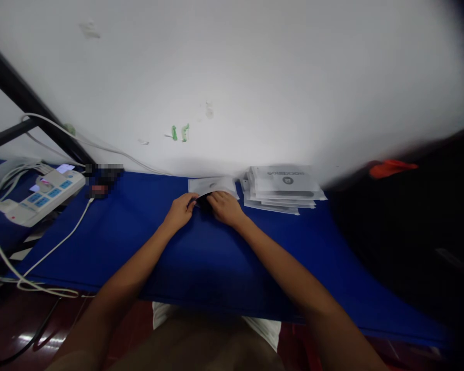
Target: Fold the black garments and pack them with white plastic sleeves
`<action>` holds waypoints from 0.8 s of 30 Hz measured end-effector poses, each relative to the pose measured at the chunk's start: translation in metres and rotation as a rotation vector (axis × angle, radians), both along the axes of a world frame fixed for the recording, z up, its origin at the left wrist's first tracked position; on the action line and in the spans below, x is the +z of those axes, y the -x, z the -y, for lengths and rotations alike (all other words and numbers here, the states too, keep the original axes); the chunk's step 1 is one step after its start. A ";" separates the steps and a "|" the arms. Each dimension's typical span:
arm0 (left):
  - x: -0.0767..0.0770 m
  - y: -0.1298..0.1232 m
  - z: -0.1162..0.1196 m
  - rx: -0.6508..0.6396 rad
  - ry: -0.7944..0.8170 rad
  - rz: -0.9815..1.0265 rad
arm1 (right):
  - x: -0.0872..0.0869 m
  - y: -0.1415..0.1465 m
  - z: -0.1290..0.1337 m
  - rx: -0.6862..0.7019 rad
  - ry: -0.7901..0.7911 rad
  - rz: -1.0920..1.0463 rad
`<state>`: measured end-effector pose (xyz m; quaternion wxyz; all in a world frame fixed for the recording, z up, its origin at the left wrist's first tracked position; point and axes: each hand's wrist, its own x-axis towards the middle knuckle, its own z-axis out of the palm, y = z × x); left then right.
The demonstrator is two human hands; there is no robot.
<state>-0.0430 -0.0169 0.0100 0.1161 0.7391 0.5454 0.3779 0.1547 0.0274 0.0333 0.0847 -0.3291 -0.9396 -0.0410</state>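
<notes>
While near a packet stack, hands in a pinch on a white packet.

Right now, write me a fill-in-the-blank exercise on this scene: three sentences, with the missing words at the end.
1. The left hand and the right hand are at a packet on a table coloured ____.
2. From the person's side, the stack of packets lies to the ____ of both hands.
3. From there too, the power strip lies to their ____.
Missing words: blue; right; left.
</notes>
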 end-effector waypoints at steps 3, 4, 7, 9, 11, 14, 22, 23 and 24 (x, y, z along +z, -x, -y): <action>-0.003 0.005 -0.002 0.026 0.011 -0.006 | 0.000 -0.016 0.031 0.243 0.007 -0.028; -0.005 0.005 -0.003 0.032 0.017 -0.009 | 0.001 -0.023 0.042 0.331 0.001 -0.070; -0.010 0.005 -0.004 0.039 0.037 -0.027 | 0.002 -0.049 0.073 0.492 0.035 -0.226; -0.012 0.003 -0.006 0.033 0.054 -0.043 | 0.002 -0.067 0.088 0.484 0.093 -0.296; -0.013 0.001 -0.007 0.005 0.076 -0.066 | 0.002 -0.083 0.100 0.390 0.146 -0.331; -0.007 -0.002 -0.004 -0.072 0.123 -0.113 | -0.002 -0.103 0.111 0.153 0.220 -0.408; 0.035 -0.060 0.053 -0.388 0.147 -0.224 | -0.003 -0.112 0.120 -0.065 0.409 -0.654; 0.036 -0.070 0.062 -0.469 0.167 -0.214 | -0.002 -0.108 0.121 -0.063 0.421 -0.687; 0.035 -0.079 0.070 -0.506 0.198 -0.210 | -0.001 -0.105 0.121 -0.065 0.439 -0.725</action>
